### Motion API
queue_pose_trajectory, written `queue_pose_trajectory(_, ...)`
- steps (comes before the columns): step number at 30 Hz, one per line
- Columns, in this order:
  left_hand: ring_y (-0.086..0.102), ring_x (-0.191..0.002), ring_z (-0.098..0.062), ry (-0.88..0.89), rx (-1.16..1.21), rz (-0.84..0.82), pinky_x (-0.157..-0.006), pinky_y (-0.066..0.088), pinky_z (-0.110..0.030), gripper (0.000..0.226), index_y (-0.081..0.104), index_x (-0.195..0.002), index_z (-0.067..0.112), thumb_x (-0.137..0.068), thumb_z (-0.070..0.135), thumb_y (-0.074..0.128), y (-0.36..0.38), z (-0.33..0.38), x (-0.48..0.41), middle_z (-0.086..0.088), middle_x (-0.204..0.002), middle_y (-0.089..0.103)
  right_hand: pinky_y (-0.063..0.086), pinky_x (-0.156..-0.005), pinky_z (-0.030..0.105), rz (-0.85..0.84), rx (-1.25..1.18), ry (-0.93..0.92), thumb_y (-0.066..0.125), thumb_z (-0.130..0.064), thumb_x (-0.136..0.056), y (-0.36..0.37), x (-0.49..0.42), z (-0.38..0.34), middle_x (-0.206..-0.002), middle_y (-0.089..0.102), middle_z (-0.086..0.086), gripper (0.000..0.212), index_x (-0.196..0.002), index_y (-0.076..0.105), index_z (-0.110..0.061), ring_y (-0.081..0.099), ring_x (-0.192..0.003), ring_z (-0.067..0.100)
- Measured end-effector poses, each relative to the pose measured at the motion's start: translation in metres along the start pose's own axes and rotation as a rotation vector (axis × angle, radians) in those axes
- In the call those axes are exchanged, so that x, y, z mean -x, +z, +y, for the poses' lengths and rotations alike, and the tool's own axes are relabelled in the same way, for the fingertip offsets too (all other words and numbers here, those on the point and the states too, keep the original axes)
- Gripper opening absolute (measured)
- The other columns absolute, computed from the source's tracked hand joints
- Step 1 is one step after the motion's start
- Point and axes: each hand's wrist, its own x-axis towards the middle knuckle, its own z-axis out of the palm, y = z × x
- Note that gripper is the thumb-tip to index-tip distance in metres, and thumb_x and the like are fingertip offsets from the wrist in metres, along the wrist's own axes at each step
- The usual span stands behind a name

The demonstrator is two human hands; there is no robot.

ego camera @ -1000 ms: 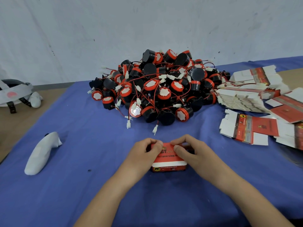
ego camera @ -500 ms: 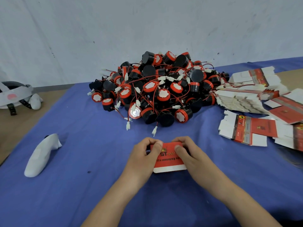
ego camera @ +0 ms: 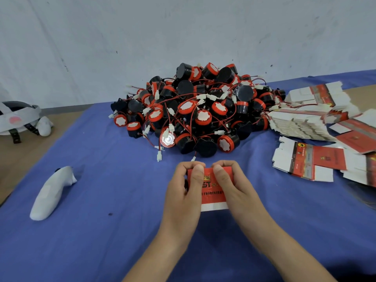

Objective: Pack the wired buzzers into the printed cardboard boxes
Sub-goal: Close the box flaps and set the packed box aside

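both hands grip a red, white-edged printed box [ego camera: 213, 192].

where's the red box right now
Head view, lower centre: the red box is gripped between the left hand and right hand, just in front of the buzzer pile, with flat boxes off to its right.

We find passing room at the tabletop's [ego camera: 101, 241] near corners; buzzers [ego camera: 195, 110] block the far edge, flat boxes [ego camera: 301, 125] the right edge, a controller [ego camera: 50, 194] the left.
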Motion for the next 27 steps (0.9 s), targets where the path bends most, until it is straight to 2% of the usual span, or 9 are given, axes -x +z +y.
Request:
queue_pose_trajectory(3,0.069,-0.085,-0.006,-0.004,0.017,-0.032,-0.066,0.054,-0.018,0.01,0.062,-0.103,0.032,-0.098,0.037,0.056,0.0009,-0.0003,0.002,0.012,-0.095,0.07,0.05,-0.064,0.012,0.017,0.038,-0.066,0.048,-0.044,-0.1,0.006,0.0022,0.0017,-0.084,0.068,-0.014,0.015,-0.095,0.06,-0.035,0.063,-0.073,-0.003)
queue_pose_trajectory(6,0.069,-0.087,-0.003,-0.007,0.022,-0.071,-0.066,0.054,-0.015,0.008,0.061,-0.103,0.034,-0.096,0.037,0.059,-0.0001,0.0016,0.0016,0.017,-0.098,0.068,0.051,-0.063,0.013,0.041,0.048,-0.099,0.047,-0.04,-0.101,0.0094,0.0032,0.0025,-0.085,0.068,-0.014,0.015,-0.095,0.059,-0.032,0.064,-0.074,-0.002)
queue_pose_trajectory(15,0.07,-0.087,-0.011,0.066,0.01,-0.088,-0.072,0.058,-0.024,0.012,0.059,-0.097,0.033,-0.097,0.043,0.052,0.0002,0.0018,0.0055,0.008,-0.094,0.07,0.052,-0.065,0.018,0.051,0.077,-0.112,0.047,-0.035,-0.104,0.0082,0.0032,0.0018,-0.083,0.067,-0.004,0.018,-0.097,0.058,-0.022,0.063,-0.074,0.007)
queue_pose_trajectory(19,0.07,-0.086,-0.015,0.062,0.017,-0.088,-0.074,0.06,-0.029,0.014,0.06,-0.097,0.031,-0.101,0.039,0.05,0.0007,0.001,0.0048,0.005,-0.092,0.069,0.052,-0.064,0.018,0.053,0.066,-0.103,0.046,-0.037,-0.103,0.0097,0.0051,0.0012,-0.082,0.067,-0.005,0.02,-0.097,0.058,-0.022,0.063,-0.073,0.007)
queue_pose_trajectory(24,0.068,-0.081,-0.013,0.046,0.031,-0.077,-0.069,0.057,-0.023,0.028,0.064,-0.096,0.035,-0.095,0.051,0.04,0.0011,0.0023,0.0054,0.004,-0.09,0.07,0.052,-0.063,0.018,0.108,0.045,-0.079,0.039,-0.037,-0.107,0.0092,0.0054,0.0,-0.08,0.064,0.001,0.03,-0.098,0.059,-0.017,0.06,-0.069,0.007)
queue_pose_trajectory(27,0.069,-0.077,-0.012,0.077,0.023,-0.05,-0.066,0.055,-0.019,0.029,0.067,-0.094,0.031,-0.098,0.045,0.042,0.003,0.0042,0.0064,0.002,-0.088,0.072,0.053,-0.065,0.02,0.127,0.039,-0.068,0.036,-0.041,-0.106,0.0085,0.0059,-0.0004,-0.081,0.064,0.007,0.035,-0.095,0.061,-0.018,0.059,-0.07,0.01)
